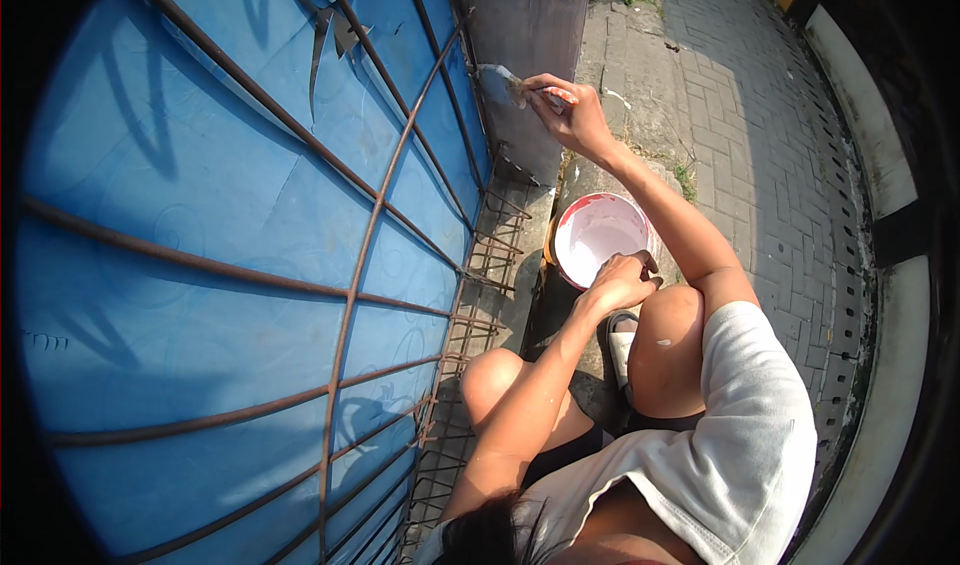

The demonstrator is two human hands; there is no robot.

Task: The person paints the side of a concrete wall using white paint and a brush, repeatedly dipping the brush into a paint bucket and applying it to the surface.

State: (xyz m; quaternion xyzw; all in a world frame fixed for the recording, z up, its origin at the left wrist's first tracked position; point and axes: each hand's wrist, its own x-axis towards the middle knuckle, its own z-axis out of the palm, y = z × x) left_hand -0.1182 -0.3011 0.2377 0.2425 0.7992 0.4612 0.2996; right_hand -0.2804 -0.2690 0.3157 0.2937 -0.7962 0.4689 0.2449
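My right hand is closed around a paintbrush with a reddish-white handle. Its head points left at a grey upright panel or pillar, where a pale whitish patch shows by the bristles. A paint bucket with red smears inside its rim and whitish paint in it stands below that hand, in front of my knees. My left hand lies at the bucket's near rim with its fingers curled over the edge; the fingertips are partly hidden.
Rusty metal bars cross a blue sheet, torn near the top, along my left. Bent rods stick out low beside the bucket. To the right runs a paved path with a pale kerb.
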